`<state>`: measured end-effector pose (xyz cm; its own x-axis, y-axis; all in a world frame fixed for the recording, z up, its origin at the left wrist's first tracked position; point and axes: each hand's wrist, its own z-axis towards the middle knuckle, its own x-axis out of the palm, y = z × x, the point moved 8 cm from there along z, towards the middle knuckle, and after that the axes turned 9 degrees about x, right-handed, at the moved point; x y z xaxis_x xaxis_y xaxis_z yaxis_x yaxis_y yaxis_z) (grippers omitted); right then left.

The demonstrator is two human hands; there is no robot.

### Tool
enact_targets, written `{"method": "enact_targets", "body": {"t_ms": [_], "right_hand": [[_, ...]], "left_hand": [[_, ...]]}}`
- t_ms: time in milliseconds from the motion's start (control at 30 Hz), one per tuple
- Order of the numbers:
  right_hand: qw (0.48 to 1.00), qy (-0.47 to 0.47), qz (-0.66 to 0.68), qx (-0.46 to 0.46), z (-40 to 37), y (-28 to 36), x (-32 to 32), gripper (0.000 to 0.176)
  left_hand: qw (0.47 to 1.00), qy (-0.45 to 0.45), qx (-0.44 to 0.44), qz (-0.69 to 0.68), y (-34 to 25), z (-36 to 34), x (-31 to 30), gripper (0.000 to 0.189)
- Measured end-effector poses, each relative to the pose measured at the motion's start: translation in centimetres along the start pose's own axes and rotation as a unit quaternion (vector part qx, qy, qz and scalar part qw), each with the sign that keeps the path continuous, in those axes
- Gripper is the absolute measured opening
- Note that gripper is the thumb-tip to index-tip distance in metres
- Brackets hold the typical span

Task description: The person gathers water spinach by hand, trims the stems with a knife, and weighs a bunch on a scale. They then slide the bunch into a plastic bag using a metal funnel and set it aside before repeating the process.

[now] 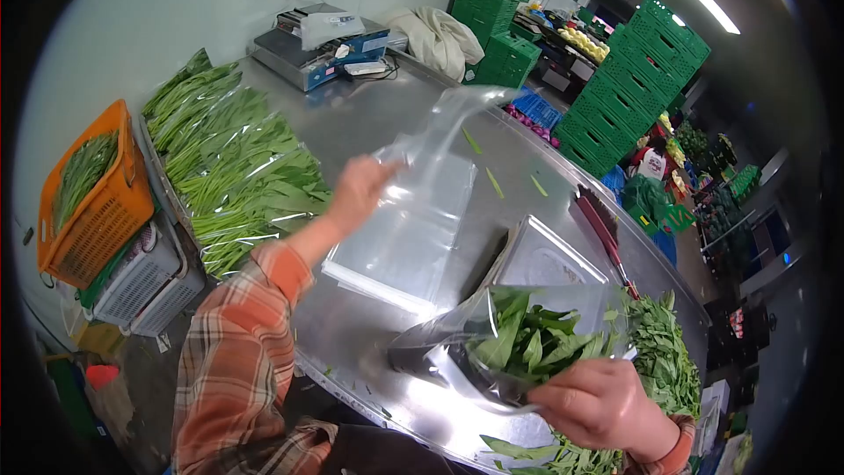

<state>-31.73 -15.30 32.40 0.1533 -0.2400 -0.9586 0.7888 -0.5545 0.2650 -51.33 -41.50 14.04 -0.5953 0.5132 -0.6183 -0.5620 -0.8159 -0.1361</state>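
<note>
My left hand [362, 193] is over a stack of clear plastic bags [413, 229] on the metal table [352, 123], its fingers closed at a clear bag [448, 123] that rises blurred from the stack. At the lower right my right hand [598, 400] grips the edge of a clear bag with leafy greens [536, 339] inside. Loose greens [664, 352] lie beyond that hand. Several packed bundles of greens [255, 167] are lined up along the table's left side.
A blue scale [325, 62] stands at the back. Beside the bags lie a metal tray [549, 259] and a red-handled brush [602, 229]. An orange basket [97, 202] sits left; green crates [629, 79] are stacked behind the table.
</note>
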Motion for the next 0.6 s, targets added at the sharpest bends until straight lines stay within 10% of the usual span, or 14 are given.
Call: {"method": "enact_targets", "body": {"t_ms": [167, 300, 400, 467, 533, 600], "right_hand": [[0.994, 0.086, 0.061, 0.018, 0.7, 1.2, 0.3, 0.02], [0.996, 0.06, 0.021, 0.059, 1.8, 0.5, 0.1, 0.018], [0.994, -0.015, 0.004, 0.106, 2.4, -0.1, -1.1, 0.017], [0.989, -0.084, 0.052, 0.111, 2.7, -0.2, -2.0, 0.018], [0.985, -0.149, -0.02, 0.082, 2.4, 2.1, -4.0, 0.016], [0.978, -0.196, -0.059, 0.034, 0.9, 3.4, -6.4, 0.012]], "left_hand": [[0.923, 0.302, 0.236, 0.039, -4.4, -8.6, 7.9, 0.046], [0.812, 0.578, 0.044, -0.064, -7.3, -9.2, 5.9, 0.094], [0.783, 0.37, -0.039, -0.498, -16.3, -6.8, -0.6, 0.122], [0.816, 0.211, -0.03, -0.537, -19.2, -6.6, -1.8, 0.116], [0.661, 0.165, -0.247, -0.689, -19.6, -8.8, 3.8, 0.1], [0.642, 0.118, -0.3, -0.696, -19.7, -7.6, 0.5, 0.091]]}}
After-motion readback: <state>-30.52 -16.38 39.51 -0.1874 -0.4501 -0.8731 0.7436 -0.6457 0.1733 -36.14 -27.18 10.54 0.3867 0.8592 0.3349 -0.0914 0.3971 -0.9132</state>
